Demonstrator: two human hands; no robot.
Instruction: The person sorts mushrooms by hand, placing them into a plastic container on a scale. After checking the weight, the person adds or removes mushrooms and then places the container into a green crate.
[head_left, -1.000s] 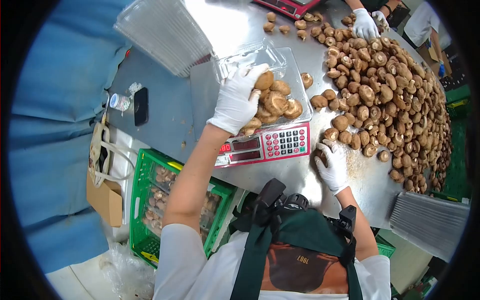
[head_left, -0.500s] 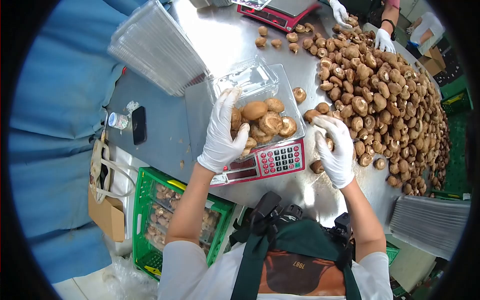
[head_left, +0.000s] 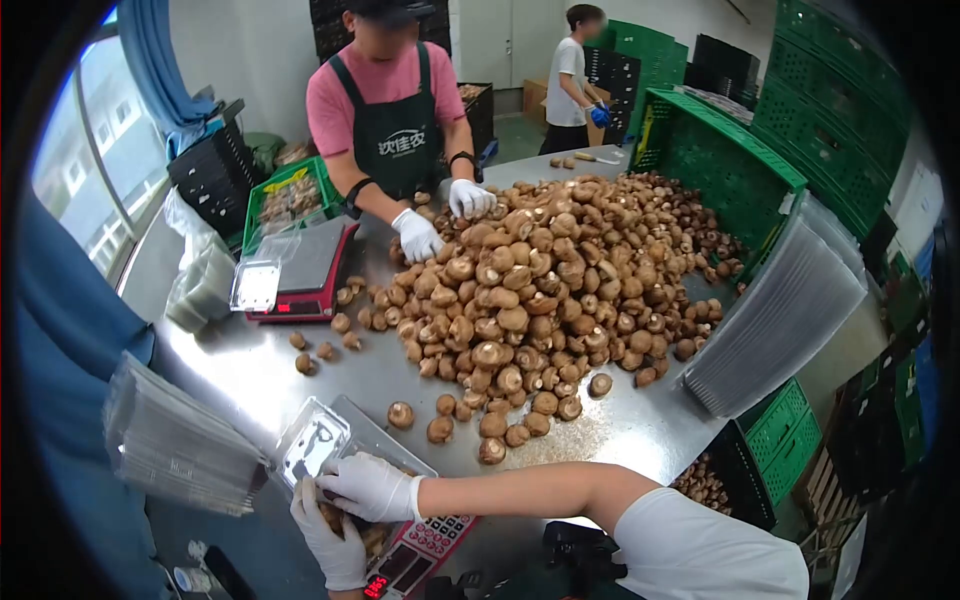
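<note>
Both my white-gloved hands are close together over the clear plastic clamshell box (head_left: 372, 432), which sits on the red digital scale (head_left: 432, 538). My left hand (head_left: 332, 545) is closed around a brown shiitake mushroom (head_left: 330, 516) at the box's left side. Reaching across from the right, my right hand (head_left: 372, 488) has its fingers bent down by the left fingertips. What it grips is hidden. More shiitakes (head_left: 376, 540) show inside the box below my hands. The box's lid (head_left: 314, 440) is tipped back, and red digits glow on the scale.
A big shiitake heap (head_left: 540, 290) covers the table's middle. Stacked clear boxes stand left (head_left: 180, 435) and right (head_left: 775, 310). Opposite, a person in a pink shirt (head_left: 390, 110) handles mushrooms beside another scale (head_left: 310, 270). A green crate (head_left: 720, 180) lies tipped behind the heap.
My view has swung up and to the right, so the co-worker now shows. My right hand has left the heap's edge and come to the box beside my left hand.
</note>
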